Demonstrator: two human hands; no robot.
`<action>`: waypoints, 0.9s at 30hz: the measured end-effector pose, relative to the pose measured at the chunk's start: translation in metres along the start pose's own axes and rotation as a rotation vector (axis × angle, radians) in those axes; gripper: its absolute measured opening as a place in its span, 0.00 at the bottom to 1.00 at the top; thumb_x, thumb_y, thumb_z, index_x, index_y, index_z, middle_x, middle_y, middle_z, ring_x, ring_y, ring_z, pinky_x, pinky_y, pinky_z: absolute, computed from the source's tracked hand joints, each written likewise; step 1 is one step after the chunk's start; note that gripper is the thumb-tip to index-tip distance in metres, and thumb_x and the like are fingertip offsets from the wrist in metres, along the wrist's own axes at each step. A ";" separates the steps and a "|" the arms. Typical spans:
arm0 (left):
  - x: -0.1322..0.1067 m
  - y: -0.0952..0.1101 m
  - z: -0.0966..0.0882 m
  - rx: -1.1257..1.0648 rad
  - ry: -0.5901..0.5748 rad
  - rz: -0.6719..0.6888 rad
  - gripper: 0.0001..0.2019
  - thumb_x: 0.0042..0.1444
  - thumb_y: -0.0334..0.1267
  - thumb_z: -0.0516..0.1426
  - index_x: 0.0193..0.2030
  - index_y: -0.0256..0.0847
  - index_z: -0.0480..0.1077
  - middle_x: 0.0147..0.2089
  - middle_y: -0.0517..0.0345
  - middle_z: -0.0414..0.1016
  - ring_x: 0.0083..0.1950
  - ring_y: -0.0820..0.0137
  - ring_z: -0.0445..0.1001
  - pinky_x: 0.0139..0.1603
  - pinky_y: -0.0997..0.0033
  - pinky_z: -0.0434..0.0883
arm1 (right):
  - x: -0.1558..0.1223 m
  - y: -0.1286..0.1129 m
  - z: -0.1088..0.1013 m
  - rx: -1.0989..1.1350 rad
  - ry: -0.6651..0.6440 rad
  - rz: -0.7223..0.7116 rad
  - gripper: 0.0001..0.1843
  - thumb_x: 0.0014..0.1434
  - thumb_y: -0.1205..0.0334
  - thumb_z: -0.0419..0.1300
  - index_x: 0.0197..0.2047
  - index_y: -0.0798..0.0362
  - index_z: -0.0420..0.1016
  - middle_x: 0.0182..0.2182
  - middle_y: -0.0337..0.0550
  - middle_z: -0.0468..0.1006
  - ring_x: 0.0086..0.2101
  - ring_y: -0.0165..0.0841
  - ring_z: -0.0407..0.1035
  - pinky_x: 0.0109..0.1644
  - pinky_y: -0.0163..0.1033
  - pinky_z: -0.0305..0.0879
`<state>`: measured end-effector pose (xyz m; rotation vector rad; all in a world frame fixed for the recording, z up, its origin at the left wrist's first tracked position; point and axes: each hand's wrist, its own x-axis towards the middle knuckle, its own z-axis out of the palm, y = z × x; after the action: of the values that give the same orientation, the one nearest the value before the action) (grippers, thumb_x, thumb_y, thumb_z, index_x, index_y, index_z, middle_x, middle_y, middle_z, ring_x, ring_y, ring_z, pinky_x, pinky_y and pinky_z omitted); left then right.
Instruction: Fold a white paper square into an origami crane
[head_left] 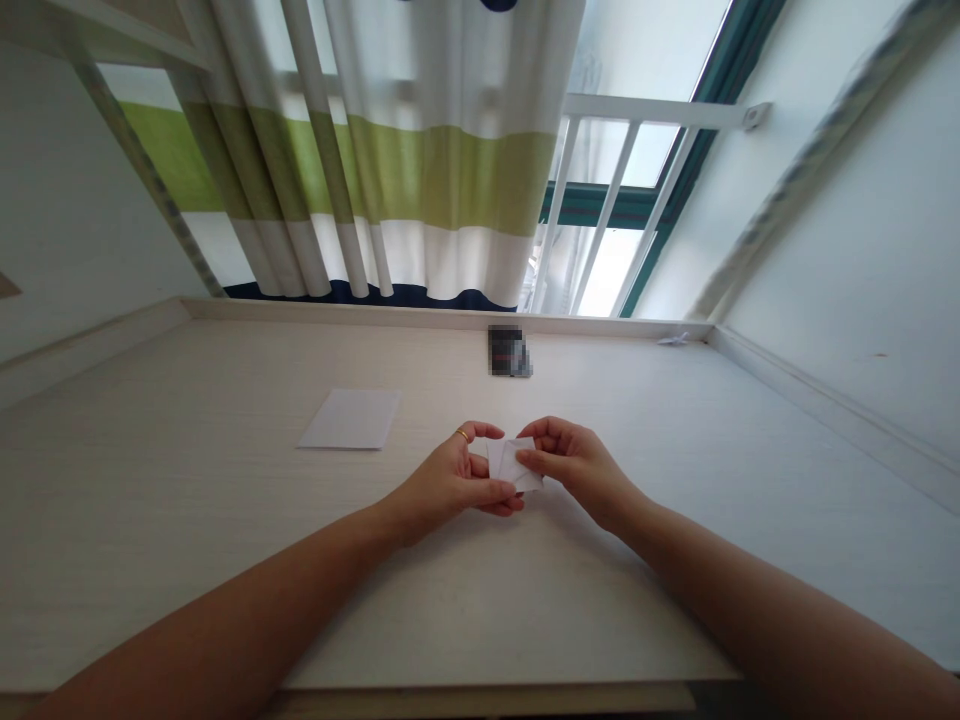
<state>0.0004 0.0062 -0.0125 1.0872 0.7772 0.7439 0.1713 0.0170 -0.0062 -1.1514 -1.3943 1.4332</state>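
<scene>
- Grasping a small, folded white paper piece [523, 476], both bare hands meet above a pale, wood-grained tabletop [480, 610], near its middle.
- The left hand [474, 478] grips the paper's left side and lower edge between thumb and fingers; a thin, gold-coloured ring [462, 435] sits on one finger.
- The right hand [574, 452] pinches the paper's upper right part, its thumb lying across the front face. Slanting fold lines show on that face, and the fingertips of both hands hide parts of its edges.
- Left of the hands and farther off, a flat, four-sided white paper sheet [349, 420] lies on the tabletop, well apart from the left hand.
- Straight beyond the hands, a small, dark, blocky item [505, 351], blurred past recognition, lies near the raised back edge.
- Near the far right corner lies a small, crumpled-looking white scrap [673, 340], too small to make out.
- Behind the tabletop, a white fabric curtain with a broad green band [450, 175] covers much of the window; to its right, a white barred railing [652, 110] stands in front of a dark teal window frame [637, 206].
</scene>
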 end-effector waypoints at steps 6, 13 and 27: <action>-0.001 0.003 0.003 -0.046 0.029 -0.025 0.29 0.42 0.31 0.63 0.49 0.39 0.52 0.27 0.54 0.76 0.31 0.66 0.76 0.37 0.64 0.71 | 0.001 -0.001 0.000 0.043 -0.031 -0.011 0.11 0.42 0.65 0.63 0.31 0.57 0.67 0.17 0.31 0.66 0.19 0.23 0.61 0.25 0.32 0.57; -0.004 0.006 0.003 -0.174 0.033 -0.085 0.32 0.40 0.25 0.63 0.50 0.36 0.50 0.32 0.49 0.76 0.36 0.65 0.76 0.43 0.63 0.69 | 0.002 -0.004 -0.003 0.019 -0.013 -0.041 0.11 0.42 0.64 0.63 0.31 0.57 0.68 0.17 0.31 0.65 0.20 0.23 0.60 0.25 0.32 0.57; 0.003 -0.001 0.005 -0.010 0.085 -0.053 0.28 0.40 0.34 0.64 0.46 0.38 0.55 0.28 0.56 0.74 0.26 0.70 0.74 0.33 0.64 0.72 | -0.005 0.002 0.009 -0.080 -0.084 -0.063 0.11 0.44 0.61 0.62 0.32 0.55 0.67 0.19 0.33 0.64 0.21 0.24 0.59 0.24 0.32 0.56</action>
<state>0.0065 0.0060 -0.0124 1.0276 0.8701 0.7524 0.1639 0.0097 -0.0076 -1.0985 -1.5452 1.4064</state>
